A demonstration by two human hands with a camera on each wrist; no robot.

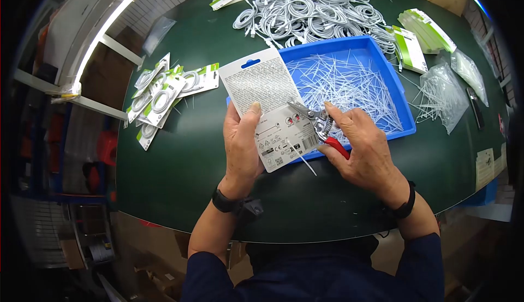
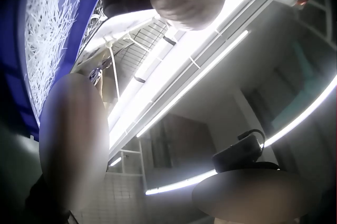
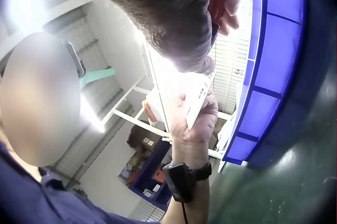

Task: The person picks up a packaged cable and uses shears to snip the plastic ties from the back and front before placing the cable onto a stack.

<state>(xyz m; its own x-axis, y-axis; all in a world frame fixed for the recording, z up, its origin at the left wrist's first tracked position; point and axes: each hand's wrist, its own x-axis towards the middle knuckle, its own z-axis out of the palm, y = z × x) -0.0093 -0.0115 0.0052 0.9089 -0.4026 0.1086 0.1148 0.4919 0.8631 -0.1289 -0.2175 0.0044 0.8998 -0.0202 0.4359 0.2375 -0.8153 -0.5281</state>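
Note:
My left hand (image 1: 240,146) grips a white cardboard package card (image 1: 259,83), its thumb across the printed back. A blue hang-hole shows at the card's top. My right hand (image 1: 368,152) holds red-handled cutters (image 1: 337,147), with their metal blades over the card's right edge. From the card's lower part a thin white cable tie (image 1: 307,164) sticks out toward me. The front of the card is hidden in the head view. In the right wrist view the card (image 3: 197,105) appears edge-on in the left hand.
A blue tray (image 1: 402,100) of loose white cable ties (image 1: 349,89) lies just behind the hands. Coiled white cables (image 1: 311,10) are heaped at the back. Packaged cables (image 1: 161,100) lie left. Green-white cards (image 1: 409,48) and a plastic bag (image 1: 445,94) are at right.

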